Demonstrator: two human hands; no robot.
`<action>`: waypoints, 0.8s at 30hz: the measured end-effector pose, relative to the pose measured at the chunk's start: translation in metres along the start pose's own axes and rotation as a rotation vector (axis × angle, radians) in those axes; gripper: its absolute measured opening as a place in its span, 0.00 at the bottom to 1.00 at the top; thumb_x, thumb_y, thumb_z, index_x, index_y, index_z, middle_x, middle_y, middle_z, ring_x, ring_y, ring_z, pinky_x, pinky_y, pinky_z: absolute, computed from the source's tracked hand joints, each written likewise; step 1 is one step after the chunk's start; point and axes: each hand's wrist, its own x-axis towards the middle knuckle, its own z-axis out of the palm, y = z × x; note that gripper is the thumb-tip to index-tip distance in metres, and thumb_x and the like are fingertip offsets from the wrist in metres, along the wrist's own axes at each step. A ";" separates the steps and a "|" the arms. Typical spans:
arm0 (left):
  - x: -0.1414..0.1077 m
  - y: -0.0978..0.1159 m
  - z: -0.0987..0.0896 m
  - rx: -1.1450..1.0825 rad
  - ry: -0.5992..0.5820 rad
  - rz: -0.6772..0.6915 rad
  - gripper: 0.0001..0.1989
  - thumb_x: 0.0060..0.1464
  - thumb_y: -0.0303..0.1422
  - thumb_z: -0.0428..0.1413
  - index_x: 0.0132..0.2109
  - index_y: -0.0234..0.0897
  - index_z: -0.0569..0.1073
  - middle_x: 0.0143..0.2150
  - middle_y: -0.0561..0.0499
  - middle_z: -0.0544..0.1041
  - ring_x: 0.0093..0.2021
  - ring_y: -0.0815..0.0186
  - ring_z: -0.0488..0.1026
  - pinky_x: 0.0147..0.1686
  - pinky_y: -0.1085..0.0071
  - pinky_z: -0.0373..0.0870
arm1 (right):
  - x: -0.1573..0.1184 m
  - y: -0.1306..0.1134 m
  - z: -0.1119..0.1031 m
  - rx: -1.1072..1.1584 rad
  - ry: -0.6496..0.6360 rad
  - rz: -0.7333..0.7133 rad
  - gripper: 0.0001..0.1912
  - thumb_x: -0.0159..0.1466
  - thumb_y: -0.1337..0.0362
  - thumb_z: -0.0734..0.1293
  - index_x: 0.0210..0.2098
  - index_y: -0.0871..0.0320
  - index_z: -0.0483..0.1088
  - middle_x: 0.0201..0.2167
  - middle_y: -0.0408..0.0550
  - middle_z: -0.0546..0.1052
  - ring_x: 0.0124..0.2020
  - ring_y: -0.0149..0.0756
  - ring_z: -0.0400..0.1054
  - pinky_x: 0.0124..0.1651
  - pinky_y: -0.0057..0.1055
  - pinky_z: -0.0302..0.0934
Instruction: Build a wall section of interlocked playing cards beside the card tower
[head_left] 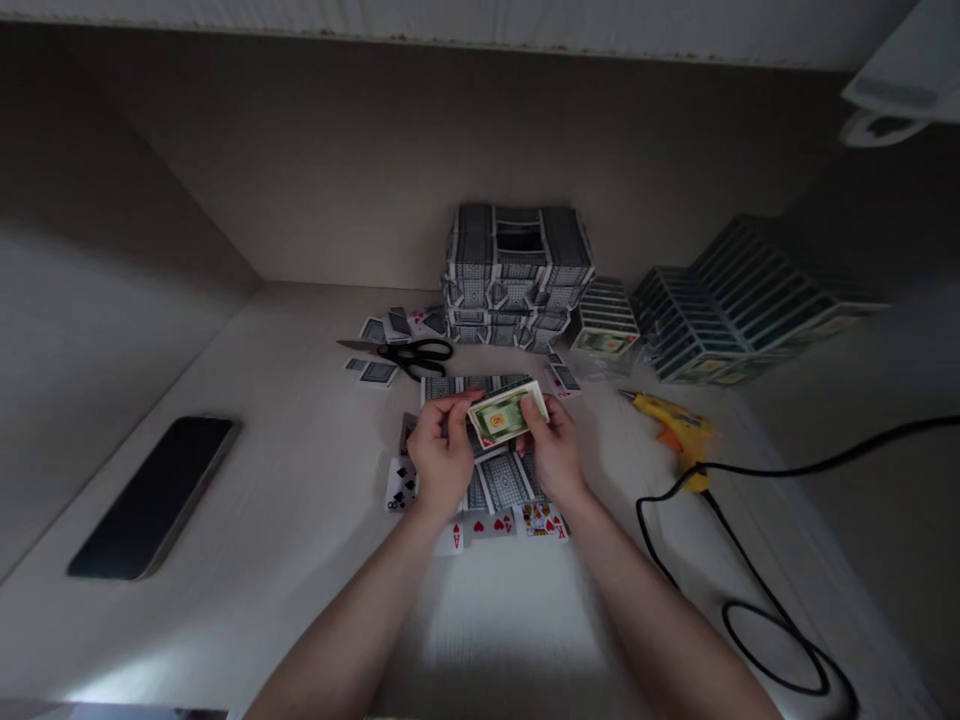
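Observation:
Between both hands is a small green-and-white card box, tilted, with a gold emblem on its face. My left hand closes on the box's left end. My right hand pinches its right end, thumb on top. Below them lies a layout of playing cards with grey patterned backs, partly hidden by my hands. Several face-up cards stick out along its edges, among them an eight of spades and a king of hearts.
A block built of cards stands at the back. Black scissors lie on loose cards. Stacked card boxes fill the back right. A yellow glue gun with a black cord lies right, a phone left.

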 end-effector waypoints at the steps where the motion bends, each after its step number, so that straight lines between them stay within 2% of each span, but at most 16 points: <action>1: 0.000 0.000 0.000 0.001 0.002 -0.007 0.08 0.57 0.35 0.50 0.36 0.36 0.71 0.37 0.49 0.78 0.38 0.67 0.74 0.40 0.70 0.68 | -0.001 -0.001 0.000 -0.006 0.000 0.007 0.17 0.53 0.49 0.67 0.28 0.57 0.65 0.15 0.35 0.66 0.11 0.24 0.55 0.13 0.22 0.50; 11: 0.001 -0.001 0.000 0.026 0.012 -0.022 0.09 0.57 0.36 0.49 0.34 0.36 0.68 0.36 0.49 0.78 0.37 0.67 0.75 0.38 0.70 0.69 | -0.004 -0.001 0.001 -0.076 0.013 -0.005 0.19 0.55 0.48 0.65 0.23 0.57 0.62 0.11 0.35 0.64 0.10 0.23 0.55 0.13 0.21 0.48; 17: 0.005 -0.004 0.000 -0.073 0.052 -0.074 0.08 0.58 0.37 0.48 0.36 0.37 0.63 0.28 0.51 0.78 0.33 0.66 0.76 0.38 0.68 0.70 | -0.002 0.001 0.000 -0.073 0.039 0.001 0.19 0.55 0.47 0.64 0.22 0.57 0.61 0.09 0.34 0.62 0.09 0.23 0.53 0.12 0.21 0.47; 20: 0.007 -0.005 0.000 -0.077 0.023 -0.081 0.09 0.56 0.38 0.50 0.35 0.36 0.66 0.31 0.49 0.78 0.33 0.67 0.75 0.36 0.70 0.70 | -0.002 0.000 0.001 -0.062 0.038 0.008 0.19 0.55 0.47 0.64 0.24 0.57 0.61 0.10 0.34 0.63 0.09 0.23 0.54 0.12 0.21 0.47; 24: 0.008 -0.003 0.000 -0.072 -0.070 -0.075 0.09 0.54 0.37 0.53 0.38 0.36 0.71 0.35 0.48 0.77 0.36 0.67 0.74 0.38 0.71 0.70 | -0.002 -0.002 0.001 -0.058 0.021 0.002 0.19 0.56 0.47 0.64 0.25 0.57 0.61 0.10 0.34 0.63 0.09 0.24 0.55 0.12 0.21 0.48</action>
